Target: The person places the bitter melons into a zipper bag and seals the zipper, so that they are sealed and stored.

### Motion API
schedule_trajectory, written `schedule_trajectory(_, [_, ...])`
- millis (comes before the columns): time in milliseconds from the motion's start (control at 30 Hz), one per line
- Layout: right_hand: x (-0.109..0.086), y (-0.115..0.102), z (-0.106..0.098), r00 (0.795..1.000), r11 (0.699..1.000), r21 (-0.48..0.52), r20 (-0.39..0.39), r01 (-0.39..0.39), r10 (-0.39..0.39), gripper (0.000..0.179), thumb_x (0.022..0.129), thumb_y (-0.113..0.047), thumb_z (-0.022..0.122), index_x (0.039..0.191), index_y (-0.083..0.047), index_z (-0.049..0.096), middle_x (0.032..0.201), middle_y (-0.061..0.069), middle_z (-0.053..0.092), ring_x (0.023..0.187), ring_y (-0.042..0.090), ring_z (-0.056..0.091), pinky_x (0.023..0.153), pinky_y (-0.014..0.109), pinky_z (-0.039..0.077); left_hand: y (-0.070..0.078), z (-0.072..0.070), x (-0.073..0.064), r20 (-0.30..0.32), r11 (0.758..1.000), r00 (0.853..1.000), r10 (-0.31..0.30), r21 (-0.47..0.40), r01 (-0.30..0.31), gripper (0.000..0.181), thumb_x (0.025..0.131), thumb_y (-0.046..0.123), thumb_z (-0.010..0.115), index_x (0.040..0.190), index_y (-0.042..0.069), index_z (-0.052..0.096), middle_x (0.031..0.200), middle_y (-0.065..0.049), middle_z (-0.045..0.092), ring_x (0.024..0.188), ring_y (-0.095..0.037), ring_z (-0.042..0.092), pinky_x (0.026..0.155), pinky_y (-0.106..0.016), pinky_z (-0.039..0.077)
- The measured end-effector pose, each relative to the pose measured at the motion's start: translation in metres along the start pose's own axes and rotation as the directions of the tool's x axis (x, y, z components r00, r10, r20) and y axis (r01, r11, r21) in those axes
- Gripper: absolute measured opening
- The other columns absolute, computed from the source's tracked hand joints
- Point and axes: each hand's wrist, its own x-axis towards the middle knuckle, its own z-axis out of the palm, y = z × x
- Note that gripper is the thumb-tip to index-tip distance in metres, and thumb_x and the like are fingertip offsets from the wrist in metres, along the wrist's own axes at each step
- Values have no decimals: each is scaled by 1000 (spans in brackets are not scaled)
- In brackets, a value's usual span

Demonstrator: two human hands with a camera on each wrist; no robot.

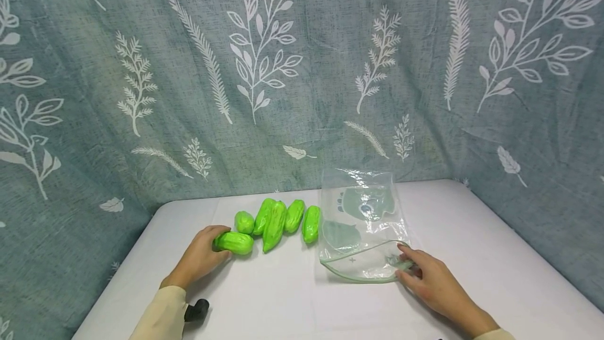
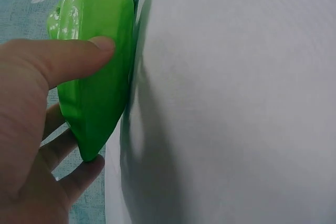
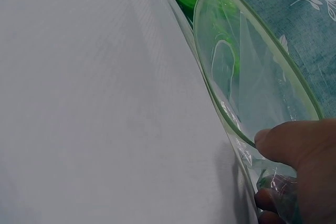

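My left hand (image 1: 204, 252) grips a glossy bright green ridged fruit (image 1: 236, 243), at the left end of a group of similar ones. In the left wrist view the thumb lies across the green ridged fruit (image 2: 100, 19) and the fingers reach round its far side near the pointed tip. On the right, a clear plastic zip bag (image 1: 340, 248) with a green-edged mouth and printed green shapes lies flat, its mouth gaping towards me. My right hand (image 1: 431, 279) pinches the right corner of that mouth. The right wrist view shows the thumb at the green edge of the bag (image 3: 252, 77).
Several more green fruits (image 1: 274, 227) lie between the held one and the bag, at the back of the white-covered table (image 1: 264, 298). A patterned green curtain (image 1: 302, 93) hangs behind and at the sides. A black object (image 1: 198, 310) sticks out by the left sleeve.
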Motion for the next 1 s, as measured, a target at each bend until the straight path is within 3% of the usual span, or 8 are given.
schedule_trajectory(300, [-1,-2,-1,1000,1000,-8,7,-1,1,58,88,-23,78,138,-2,58,116,4,70,87,8,62,73,30,55,3,-3,-4,40,1000,999,-11,-9,11,59,80,11,83,134,7,61,135,-16,57,129,-39,50,107,-58,37])
schedule_trajectory(567, [0,-2,-1,1000,1000,-5,5,1,-1,58,88,-24,78,138,-3,58,116,4,70,89,12,63,74,31,56,5,-7,-12,47,999,999,10,-48,-8,58,78,11,84,132,6,63,131,-15,61,126,-37,53,106,-57,39])
schedule_trajectory(1000, [0,-1,-1,1000,1000,-2,3,2,-2,58,88,-24,78,138,-3,58,115,3,69,87,11,63,72,30,55,8,-9,-19,54,997,998,-7,-73,11,56,80,14,84,132,8,64,129,-13,62,124,-35,55,105,-56,40])
